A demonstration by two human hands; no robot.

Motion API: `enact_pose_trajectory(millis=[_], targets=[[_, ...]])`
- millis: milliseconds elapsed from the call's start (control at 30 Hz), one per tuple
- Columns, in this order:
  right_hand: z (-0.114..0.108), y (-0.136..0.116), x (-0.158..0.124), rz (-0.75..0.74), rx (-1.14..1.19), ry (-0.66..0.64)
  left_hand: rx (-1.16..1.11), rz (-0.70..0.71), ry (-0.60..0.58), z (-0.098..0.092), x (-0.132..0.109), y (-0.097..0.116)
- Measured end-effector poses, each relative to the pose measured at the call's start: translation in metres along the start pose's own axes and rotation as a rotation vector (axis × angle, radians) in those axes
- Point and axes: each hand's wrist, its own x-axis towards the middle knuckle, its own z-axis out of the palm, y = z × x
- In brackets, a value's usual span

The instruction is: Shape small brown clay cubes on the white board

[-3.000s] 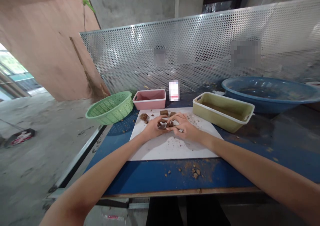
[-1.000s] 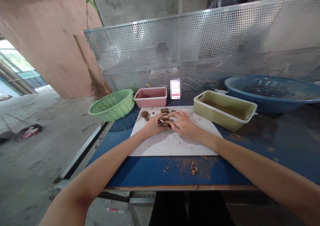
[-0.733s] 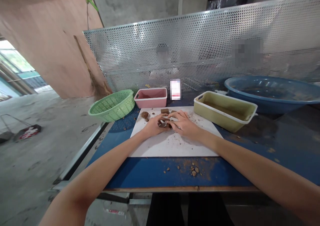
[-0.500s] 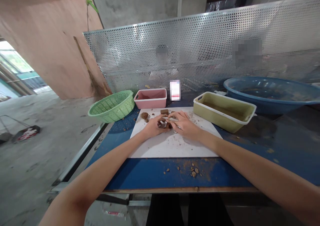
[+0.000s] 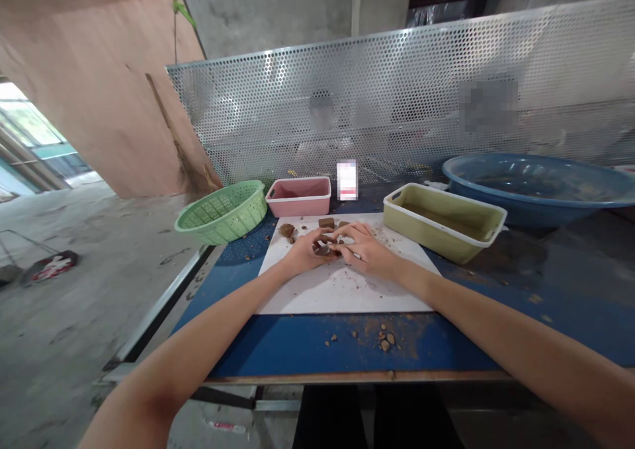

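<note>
Both grips, your left hand [image 5: 303, 254] and right hand [image 5: 367, 253], stay clenched on the brown pieces [image 5: 325, 246]; nothing has moved.

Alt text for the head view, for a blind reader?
The left hand holds a brown lump over a white board, the right hand touching it. Behind on the blue table: green basket, pink tub, yellow tub, blue basin.

The left hand [image 5: 303, 254] and right hand [image 5: 370, 254] pinch 1 brown piece [image 5: 325, 246] over a white board [image 5: 347, 290]. A basket [image 5: 222, 212], pink tub [image 5: 298, 196] and yellow tub [image 5: 444, 221] stand behind.
</note>
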Motion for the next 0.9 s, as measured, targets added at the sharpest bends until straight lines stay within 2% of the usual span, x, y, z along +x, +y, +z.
enact_pose_trajectory(millis=[67, 200, 333, 433, 533, 667, 800, 900], targets=[[-0.0003, 0.0011, -0.0001, 0.036, -0.020, 0.006, 0.007, 0.008, 0.002, -0.0001, -0.0001, 0.0001], [-0.0015, 0.0023, -0.0002, -0.013, 0.021, -0.008, -0.009, 0.005, -0.006, -0.0003, 0.0001, 0.0003], [0.0005, 0.0037, 0.0006, 0.080, 0.016, 0.027, 0.020, -0.012, 0.001, -0.0006, 0.0002, 0.0014], [0.0027, 0.0053, 0.0010, 0.072, 0.031, 0.001, 0.012, -0.010, -0.010, -0.0012, 0.0000, 0.0034], [0.0040, 0.0063, 0.0007, 0.118, 0.047, 0.068, -0.001, -0.032, -0.010, -0.0017, -0.0003, 0.0050], [0.0049, 0.0066, -0.0003, 0.067, 0.059, 0.042, -0.032, -0.024, -0.015, -0.0018, -0.0006, 0.0047], [0.0054, 0.0069, 0.0000, 0.127, 0.047, 0.088, -0.016, -0.017, -0.013, -0.0018, -0.0010, 0.0048], [0.0042, 0.0062, 0.0009, 0.117, 0.065, 0.065, -0.033, -0.024, -0.011, -0.0015, -0.0014, 0.0058]])
